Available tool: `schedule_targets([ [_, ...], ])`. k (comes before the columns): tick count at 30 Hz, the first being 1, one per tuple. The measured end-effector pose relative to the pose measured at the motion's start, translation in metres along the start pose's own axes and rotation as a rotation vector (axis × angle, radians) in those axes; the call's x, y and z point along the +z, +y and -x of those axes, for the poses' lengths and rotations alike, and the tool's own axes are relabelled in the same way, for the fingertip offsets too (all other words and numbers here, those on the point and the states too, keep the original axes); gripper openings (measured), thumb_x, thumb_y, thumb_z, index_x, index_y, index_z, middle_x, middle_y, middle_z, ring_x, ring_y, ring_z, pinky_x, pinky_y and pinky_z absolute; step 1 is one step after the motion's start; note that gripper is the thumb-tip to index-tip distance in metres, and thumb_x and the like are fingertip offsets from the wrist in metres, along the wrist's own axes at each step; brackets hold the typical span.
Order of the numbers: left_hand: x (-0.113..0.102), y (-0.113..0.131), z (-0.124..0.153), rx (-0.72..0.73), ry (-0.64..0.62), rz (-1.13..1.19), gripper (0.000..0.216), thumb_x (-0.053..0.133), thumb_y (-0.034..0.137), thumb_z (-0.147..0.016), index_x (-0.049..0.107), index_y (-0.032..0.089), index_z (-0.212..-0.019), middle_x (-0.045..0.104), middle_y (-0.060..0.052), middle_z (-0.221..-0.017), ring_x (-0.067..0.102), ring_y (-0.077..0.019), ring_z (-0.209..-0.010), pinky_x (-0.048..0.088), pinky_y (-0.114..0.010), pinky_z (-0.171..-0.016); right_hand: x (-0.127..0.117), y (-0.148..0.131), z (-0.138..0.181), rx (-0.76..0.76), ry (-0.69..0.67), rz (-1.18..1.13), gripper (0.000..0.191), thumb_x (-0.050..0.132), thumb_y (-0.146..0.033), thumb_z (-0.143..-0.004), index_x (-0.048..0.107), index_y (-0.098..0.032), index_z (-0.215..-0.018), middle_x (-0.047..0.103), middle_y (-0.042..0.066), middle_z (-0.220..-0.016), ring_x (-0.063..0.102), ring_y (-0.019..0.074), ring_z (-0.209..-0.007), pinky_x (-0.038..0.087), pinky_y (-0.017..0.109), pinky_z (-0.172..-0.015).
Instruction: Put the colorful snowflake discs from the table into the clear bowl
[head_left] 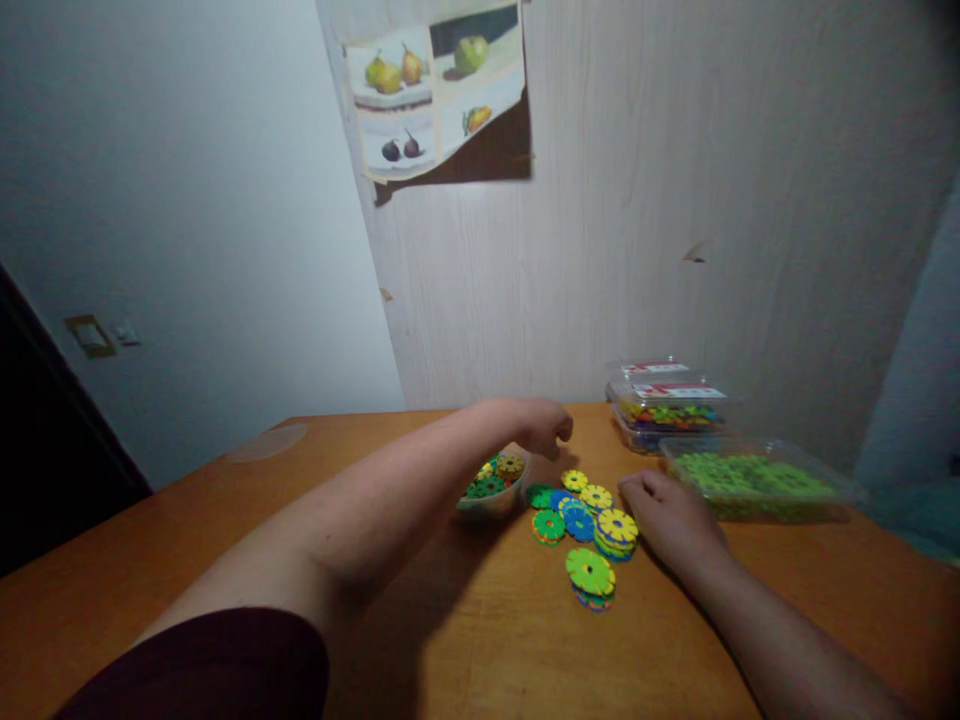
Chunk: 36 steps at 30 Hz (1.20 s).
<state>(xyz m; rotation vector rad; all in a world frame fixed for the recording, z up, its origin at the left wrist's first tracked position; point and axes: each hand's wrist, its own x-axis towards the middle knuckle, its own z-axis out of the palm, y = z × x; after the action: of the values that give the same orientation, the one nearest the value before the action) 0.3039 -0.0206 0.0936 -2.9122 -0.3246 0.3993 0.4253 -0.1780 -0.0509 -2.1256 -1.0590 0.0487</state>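
Observation:
My left hand (544, 427) hovers above the far side of a small clear bowl (491, 500) of coloured flower-shaped discs, fingers curled down in a pinch; what they hold is hidden. My right hand (667, 515) rests on the wooden table (225, 560) with its fingers curled, next to a short stack of yellow and green discs (616, 531). More discs lie between my hands: green (590, 572), blue (578, 520), yellow (575, 481).
Two stacked clear lidded boxes (667, 405) with mixed coloured pieces stand at the back right. An open clear tray (757, 480) of green pieces lies in front of them. A wood-panel wall with a fruit poster (439, 85) rises behind the table.

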Motion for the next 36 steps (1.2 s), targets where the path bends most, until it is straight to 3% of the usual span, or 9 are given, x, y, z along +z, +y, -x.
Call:
schedule_targets([
  [8, 0.021, 0.028, -0.042, 0.169, -0.236, -0.084, 0.045, 0.073, 0.029, -0.063, 0.069, 0.015, -0.106, 0.071, -0.008, -0.103, 0.063, -0.0217, -0.084, 0.048, -0.029, -0.071, -0.002, -0.006, 0.001, 0.016, 0.007, -0.003, 0.031, 0.042, -0.039, -0.083, 0.064, -0.023, -0.067, 0.063, 0.002, -0.064, 0.053, 0.0159, -0.061, 0.03, 0.025, -0.052],
  [17, 0.025, 0.028, -0.048, 0.127, -0.189, -0.076, 0.036, 0.071, 0.033, -0.063, 0.072, 0.018, -0.095, 0.072, -0.008, -0.096, 0.063, -0.022, -0.081, 0.048, -0.03, -0.073, -0.002, -0.007, 0.002, 0.035, 0.013, -0.013, 0.03, 0.043, -0.04, -0.083, 0.064, -0.024, -0.067, 0.063, 0.002, -0.063, 0.054, 0.0167, -0.061, 0.03, 0.026, -0.052],
  [21, 0.011, 0.016, -0.031, 0.064, -0.105, 0.012, 0.039, 0.072, 0.032, -0.066, 0.07, 0.019, -0.102, 0.072, -0.005, -0.102, 0.062, -0.0188, -0.083, 0.046, -0.026, -0.071, -0.004, -0.007, 0.002, 0.024, 0.003, -0.015, 0.032, 0.042, -0.042, -0.084, 0.063, -0.024, -0.068, 0.064, 0.002, -0.064, 0.055, 0.0175, -0.062, 0.032, 0.027, -0.053],
  [28, -0.02, -0.03, 0.034, -0.078, -0.023, 0.044, 0.037, 0.067, 0.032, -0.072, 0.068, 0.016, -0.106, 0.071, -0.004, -0.098, 0.059, -0.0142, -0.077, 0.042, -0.024, -0.067, -0.004, -0.005, 0.002, 0.016, -0.012, -0.021, 0.034, 0.04, -0.042, -0.084, 0.061, -0.024, -0.065, 0.063, 0.002, -0.064, 0.057, 0.0183, -0.063, 0.033, 0.027, -0.053],
  [36, 0.008, -0.08, 0.075, -0.247, -0.112, 0.062, 0.033, 0.071, 0.033, -0.068, 0.069, 0.017, -0.097, 0.071, -0.002, -0.094, 0.059, -0.0138, -0.081, 0.041, -0.02, -0.066, -0.004, -0.002, 0.0, 0.006, -0.041, -0.026, 0.034, 0.041, -0.042, -0.083, 0.064, -0.023, -0.067, 0.066, 0.003, -0.067, 0.058, 0.0183, -0.066, 0.035, 0.026, -0.055],
])
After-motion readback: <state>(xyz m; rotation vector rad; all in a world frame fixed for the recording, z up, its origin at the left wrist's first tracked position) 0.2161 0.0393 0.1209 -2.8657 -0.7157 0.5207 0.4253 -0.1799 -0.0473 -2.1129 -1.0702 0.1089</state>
